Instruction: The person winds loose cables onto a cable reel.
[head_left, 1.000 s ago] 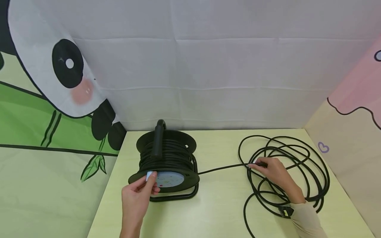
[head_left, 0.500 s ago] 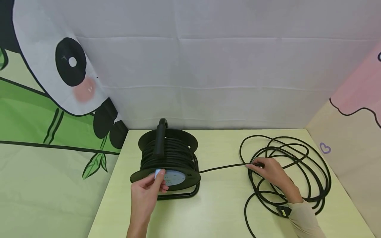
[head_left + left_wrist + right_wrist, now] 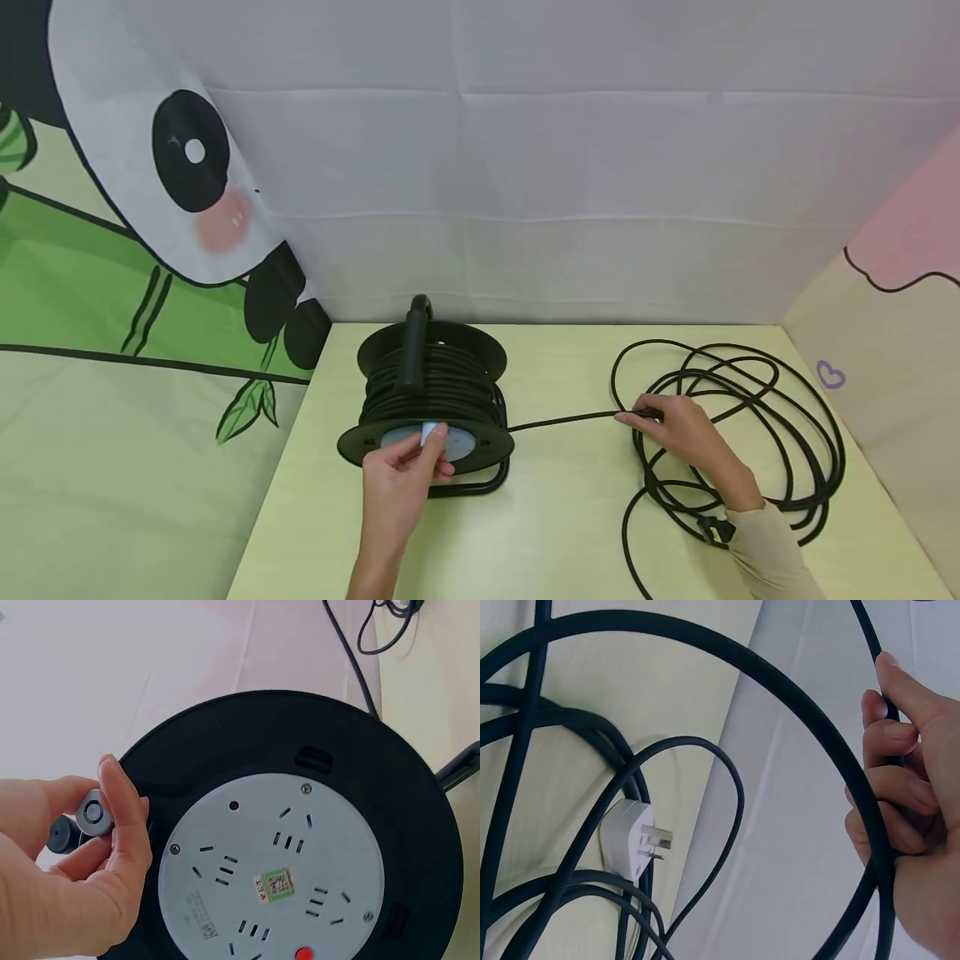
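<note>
A black cable reel [image 3: 352, 448] stands on the table, wound with black cord, with a grey-white socket panel [image 3: 217, 870] on its front. My left hand [image 3: 396, 490] pinches the pale crank knob [image 3: 94, 813] between thumb and fingers, at the reel's front flange. A stretch of black cable [image 3: 562, 421] runs from the reel to the right. My right hand [image 3: 696, 440] grips that cable, fingers curled round it in the right wrist view, above the loose cable coil [image 3: 817, 450].
A white three-pin plug [image 3: 626, 838] lies among the loops in the right wrist view. The reel's black carrying handle [image 3: 412, 358] rises above the drum, and its tube stand [image 3: 468, 489] shows below. A grey-white cloth [image 3: 562, 167] hangs behind the table [image 3: 555, 517].
My left hand has carried the knob rightward across the reel's front, from the panel's left part to about its middle. My right hand stays on the cable. The head view has shifted slightly.
</note>
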Motion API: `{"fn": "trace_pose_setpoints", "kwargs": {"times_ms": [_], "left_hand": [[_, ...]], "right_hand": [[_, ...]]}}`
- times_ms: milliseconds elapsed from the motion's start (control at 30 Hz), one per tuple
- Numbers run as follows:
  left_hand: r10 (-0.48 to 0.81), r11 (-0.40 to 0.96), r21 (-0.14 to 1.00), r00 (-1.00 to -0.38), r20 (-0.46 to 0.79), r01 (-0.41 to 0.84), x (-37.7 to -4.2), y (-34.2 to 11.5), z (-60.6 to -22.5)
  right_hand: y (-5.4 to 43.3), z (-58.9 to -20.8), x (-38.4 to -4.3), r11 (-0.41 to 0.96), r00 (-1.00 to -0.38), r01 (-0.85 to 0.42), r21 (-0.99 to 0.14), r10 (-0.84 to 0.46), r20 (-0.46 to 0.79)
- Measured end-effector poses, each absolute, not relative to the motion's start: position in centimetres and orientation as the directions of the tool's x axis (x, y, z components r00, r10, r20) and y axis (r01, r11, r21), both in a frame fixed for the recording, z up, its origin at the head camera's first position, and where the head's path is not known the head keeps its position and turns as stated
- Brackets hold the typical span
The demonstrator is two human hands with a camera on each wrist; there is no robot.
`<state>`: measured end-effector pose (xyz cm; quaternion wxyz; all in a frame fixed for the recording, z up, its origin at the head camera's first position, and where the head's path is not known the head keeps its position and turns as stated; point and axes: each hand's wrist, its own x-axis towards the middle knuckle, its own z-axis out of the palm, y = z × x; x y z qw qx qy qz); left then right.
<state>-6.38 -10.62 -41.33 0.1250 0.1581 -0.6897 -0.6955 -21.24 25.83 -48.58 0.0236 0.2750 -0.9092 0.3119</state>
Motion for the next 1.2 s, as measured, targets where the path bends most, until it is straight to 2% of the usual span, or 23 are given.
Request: {"fn": "trace_pose_setpoints", "kwargs": {"times_ms": [400,667,833,1200], "left_hand": [[-0.312,-0.059,0.998,-0.949,-0.055,-0.038,-6.6,-9.1,-41.6],[-0.295,-0.058,0.998,-0.954,-0.056,-0.041,-6.6,-8.7,-41.6],[-0.264,-0.070,0.996,-0.962,-0.074,-0.057,-6.7,-8.5,-42.2],[-0.228,-0.061,0.994,-0.968,-0.107,-0.096,-6.8,-7.6,-43.8]], "right_hand": [[24.9,-48.2,-20.9,0.600,-0.801,-0.591,-0.539,-0.517,0.302],[24.4,-47.7,-20.5,0.577,-0.783,-0.610,-0.543,-0.542,0.305],[24.6,-47.6,-20.4,0.602,-0.800,-0.592,-0.535,-0.519,0.301],[25.7,-46.8,-20.0,0.671,-0.872,-0.477,-0.567,-0.442,0.211]]}}
